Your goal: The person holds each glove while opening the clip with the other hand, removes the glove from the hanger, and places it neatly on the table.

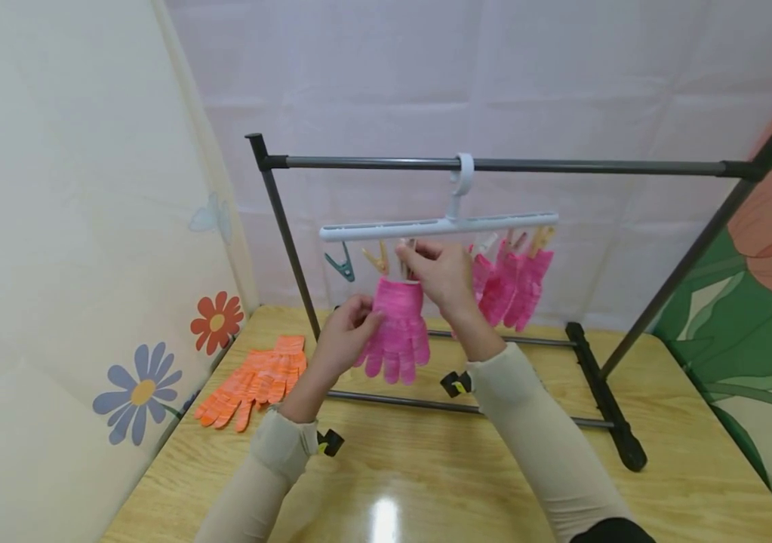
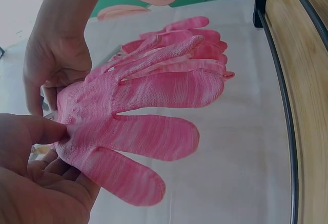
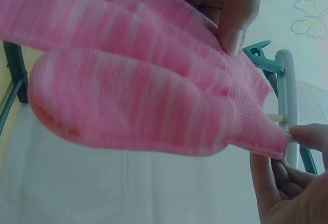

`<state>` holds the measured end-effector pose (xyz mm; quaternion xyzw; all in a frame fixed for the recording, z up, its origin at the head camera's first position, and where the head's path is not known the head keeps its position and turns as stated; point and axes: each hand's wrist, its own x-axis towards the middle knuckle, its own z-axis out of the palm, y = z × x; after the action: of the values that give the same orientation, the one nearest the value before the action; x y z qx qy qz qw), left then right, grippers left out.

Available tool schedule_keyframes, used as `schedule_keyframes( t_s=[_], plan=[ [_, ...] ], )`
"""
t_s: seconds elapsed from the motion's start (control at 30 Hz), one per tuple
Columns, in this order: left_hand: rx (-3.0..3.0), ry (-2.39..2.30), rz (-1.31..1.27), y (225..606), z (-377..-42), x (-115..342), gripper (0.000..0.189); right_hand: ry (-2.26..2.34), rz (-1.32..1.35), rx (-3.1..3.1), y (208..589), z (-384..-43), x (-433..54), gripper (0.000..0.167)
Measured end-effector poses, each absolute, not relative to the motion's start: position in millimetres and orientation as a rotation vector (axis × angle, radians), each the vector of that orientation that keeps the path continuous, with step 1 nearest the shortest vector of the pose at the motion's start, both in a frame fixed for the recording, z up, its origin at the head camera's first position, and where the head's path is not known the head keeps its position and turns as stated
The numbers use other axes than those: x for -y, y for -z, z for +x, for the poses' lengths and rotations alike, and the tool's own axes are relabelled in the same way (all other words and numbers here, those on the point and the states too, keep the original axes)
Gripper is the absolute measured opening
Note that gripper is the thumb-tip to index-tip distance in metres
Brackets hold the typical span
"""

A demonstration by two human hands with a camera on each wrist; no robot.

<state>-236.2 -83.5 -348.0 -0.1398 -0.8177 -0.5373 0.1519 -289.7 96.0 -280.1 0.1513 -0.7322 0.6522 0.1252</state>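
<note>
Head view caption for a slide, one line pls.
Left hand pinches a pink glove while the right hand grips a clothespin at its cuff, below a pale hanger.

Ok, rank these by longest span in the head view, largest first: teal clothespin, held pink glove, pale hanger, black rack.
1. Black rack
2. Pale hanger
3. Held pink glove
4. Teal clothespin
</note>
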Motion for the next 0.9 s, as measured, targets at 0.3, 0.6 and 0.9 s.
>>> schedule_keyframes(
  t_s=[0.3, 0.6, 0.9],
  plan=[
    [2.387, 1.505, -0.349, 347.5, -231.4, 87.7, 0.019, -1.854, 0.469, 2.152, 281.3, -291.6, -95.4, 0.028],
    [2.392, 1.511, -0.337, 348.1, -229.9, 92.4, 0.018, -1.783, 0.467, 2.212, 283.0, -293.0, -95.2, 0.030],
    [2.398, 1.501, -0.327, 348.7, -227.6, 95.6, 0.018, -1.681, 0.456, 2.241, 286.6, -293.2, -94.6, 0.025]
  ],
)
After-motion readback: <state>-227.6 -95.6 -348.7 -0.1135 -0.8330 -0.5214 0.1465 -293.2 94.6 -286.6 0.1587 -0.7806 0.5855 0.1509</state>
